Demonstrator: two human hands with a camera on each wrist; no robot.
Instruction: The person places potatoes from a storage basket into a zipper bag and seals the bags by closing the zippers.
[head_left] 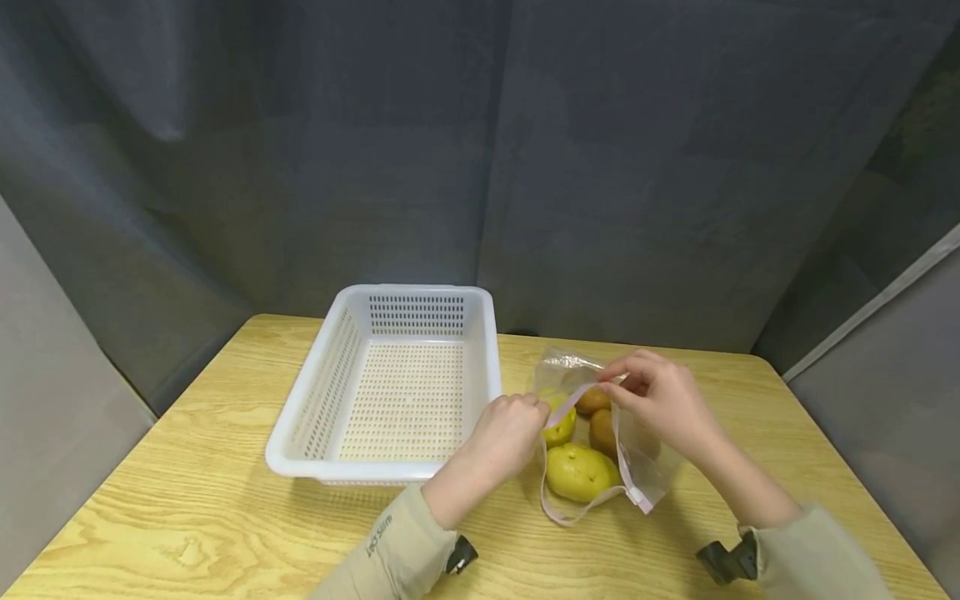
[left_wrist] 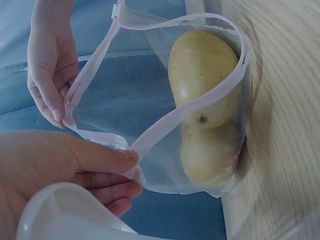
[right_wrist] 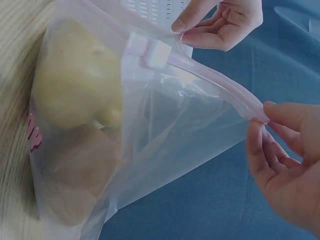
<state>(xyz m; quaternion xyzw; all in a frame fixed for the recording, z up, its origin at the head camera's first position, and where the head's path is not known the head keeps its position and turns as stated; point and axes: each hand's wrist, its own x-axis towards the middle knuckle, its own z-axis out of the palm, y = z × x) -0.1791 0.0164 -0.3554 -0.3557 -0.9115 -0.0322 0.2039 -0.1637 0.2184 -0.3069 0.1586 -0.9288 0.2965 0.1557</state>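
A clear slider zip bag [head_left: 630, 477] with a pale pink rim stands on the table with its mouth open. Inside lie a large yellow fruit [head_left: 581, 472], a smaller yellow fruit [head_left: 560, 429] and brown roundish fruits [head_left: 602, 432]; their exact kinds are hard to tell through the film. My left hand [head_left: 506, 429] pinches the rim on the left between thumb and fingers. On the far right side of the mouth, my right hand [head_left: 663, 404] pinches the rim with thumb and fingertips. The right wrist view shows the white slider [right_wrist: 157, 53] at one end of the zip.
Left of the bag stands a white perforated plastic basket [head_left: 382, 473] with nothing in it, close to my left hand. Both rest on a wooden table [head_left: 187, 525]. Dark curtains [head_left: 390, 150] hang behind, and grey panels flank the sides.
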